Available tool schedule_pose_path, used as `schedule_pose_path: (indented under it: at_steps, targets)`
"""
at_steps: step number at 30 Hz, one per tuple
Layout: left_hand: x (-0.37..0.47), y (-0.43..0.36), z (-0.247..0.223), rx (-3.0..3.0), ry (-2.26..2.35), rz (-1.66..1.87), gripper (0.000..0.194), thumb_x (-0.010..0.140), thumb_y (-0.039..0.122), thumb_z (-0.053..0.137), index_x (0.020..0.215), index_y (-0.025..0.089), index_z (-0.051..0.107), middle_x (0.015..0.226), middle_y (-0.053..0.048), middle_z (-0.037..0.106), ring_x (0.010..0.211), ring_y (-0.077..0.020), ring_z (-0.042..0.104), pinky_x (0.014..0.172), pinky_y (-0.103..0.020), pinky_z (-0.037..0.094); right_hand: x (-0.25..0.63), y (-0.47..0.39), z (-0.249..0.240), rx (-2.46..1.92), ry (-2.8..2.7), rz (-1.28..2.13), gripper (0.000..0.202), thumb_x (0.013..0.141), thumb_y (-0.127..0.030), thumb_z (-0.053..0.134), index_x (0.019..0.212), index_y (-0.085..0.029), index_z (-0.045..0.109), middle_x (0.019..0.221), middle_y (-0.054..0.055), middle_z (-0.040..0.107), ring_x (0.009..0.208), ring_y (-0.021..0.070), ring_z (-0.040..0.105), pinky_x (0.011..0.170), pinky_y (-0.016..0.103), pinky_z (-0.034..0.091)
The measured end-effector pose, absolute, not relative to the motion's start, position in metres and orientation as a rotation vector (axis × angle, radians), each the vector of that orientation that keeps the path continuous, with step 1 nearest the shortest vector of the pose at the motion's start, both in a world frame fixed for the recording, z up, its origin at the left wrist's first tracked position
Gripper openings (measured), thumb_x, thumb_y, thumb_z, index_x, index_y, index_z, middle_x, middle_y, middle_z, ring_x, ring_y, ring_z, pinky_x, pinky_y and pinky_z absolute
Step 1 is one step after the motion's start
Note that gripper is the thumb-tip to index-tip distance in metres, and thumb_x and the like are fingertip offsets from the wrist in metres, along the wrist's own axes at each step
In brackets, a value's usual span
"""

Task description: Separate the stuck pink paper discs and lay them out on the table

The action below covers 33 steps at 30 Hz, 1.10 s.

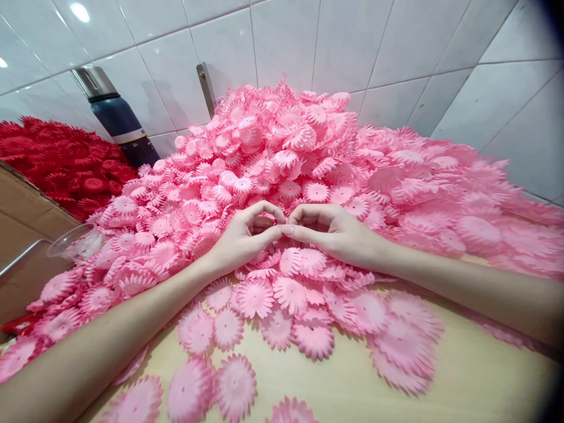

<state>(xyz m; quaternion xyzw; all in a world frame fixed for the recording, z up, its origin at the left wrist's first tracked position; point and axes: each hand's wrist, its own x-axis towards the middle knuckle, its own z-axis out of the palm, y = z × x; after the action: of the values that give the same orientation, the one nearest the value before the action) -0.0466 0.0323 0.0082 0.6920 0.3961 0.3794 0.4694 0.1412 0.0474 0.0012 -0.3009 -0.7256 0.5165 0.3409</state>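
Note:
My left hand [258, 228] and my right hand [328, 229] meet fingertip to fingertip in front of a large pink heap. Thumb and forefinger are pressed together on each. Whatever lies between the fingertips is too small or too hidden to make out. Around and beneath both hands are pink flower-shaped pieces [254, 298] with notched edges, several showing a tiny hole at the centre. Nearer to me, more pieces lie flat, among them a single pink flower piece [235, 385] and a fanned stack of pink flower pieces [403, 346] at right.
A pale wooden table [343, 388] bears the heap, which leans toward a white tiled wall [352, 41]. Left stand a dark blue flask [117, 117], a red flower-piece heap [66, 158], a cardboard box [26, 217] and a clear plastic cup [73, 244]. A metal bracket [205, 88] rises behind.

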Motion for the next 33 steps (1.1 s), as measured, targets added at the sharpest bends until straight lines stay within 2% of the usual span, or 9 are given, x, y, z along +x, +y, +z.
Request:
schedule_pose_path:
  at_steps: [18, 33]
  targets:
    - [-0.0463, 0.0315, 0.0092, 1.691, 0.977, 0.928, 0.02, 0.082, 0.03, 0.063, 0.089, 0.014, 0.052, 0.07, 0.001, 0.057, 0.058, -0.0073, 0.051, 0.052, -0.018, 0.039, 0.1401, 0.0474, 0.0024, -0.796, -1.894, 1.329, 0.026, 0.078, -0.041, 0.066, 0.078, -0.015, 0.061, 0.07, 0.0, 0.053, 0.061, 0.0101, 0.044, 0.053, 0.024, 0.035]
    - [-0.0466, 0.0317, 0.0086, 1.687, 0.983, 0.926, 0.022, 0.082, 0.033, 0.064, 0.088, 0.016, 0.052, 0.07, 0.001, 0.057, 0.057, -0.0071, 0.051, 0.053, -0.018, 0.038, 0.1407, 0.0471, 0.003, -0.801, -1.899, 1.325, 0.025, 0.079, -0.04, 0.066, 0.077, -0.015, 0.06, 0.07, 0.0, 0.053, 0.061, 0.0102, 0.044, 0.053, 0.024, 0.035]
